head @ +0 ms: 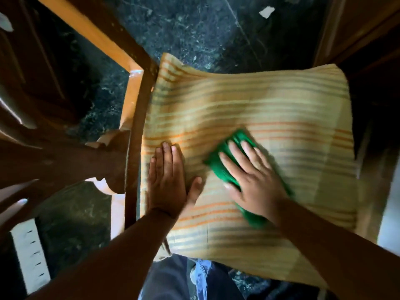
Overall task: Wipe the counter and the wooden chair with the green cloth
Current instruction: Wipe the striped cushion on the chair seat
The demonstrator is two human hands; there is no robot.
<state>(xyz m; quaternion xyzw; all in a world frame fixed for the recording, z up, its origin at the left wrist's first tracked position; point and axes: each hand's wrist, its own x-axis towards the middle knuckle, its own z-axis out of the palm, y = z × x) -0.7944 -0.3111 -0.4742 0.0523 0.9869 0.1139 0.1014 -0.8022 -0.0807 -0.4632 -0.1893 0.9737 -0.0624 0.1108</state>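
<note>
Right hand (253, 176) flat, pressing green cloth (223, 163).

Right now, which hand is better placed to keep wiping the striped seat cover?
Right. The right hand is pressed flat on the green cloth, mid-seat; the left hand lies bare on the striped seat cover near the wooden chair frame, likely steadying it.

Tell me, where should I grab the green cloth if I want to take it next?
Probably best by the far end of the green cloth, coming from the chair's far side. That end sticks out past the fingertips of the right hand, which lies flat on its middle. The left hand rests on the striped seat cover, clear of it.
</note>
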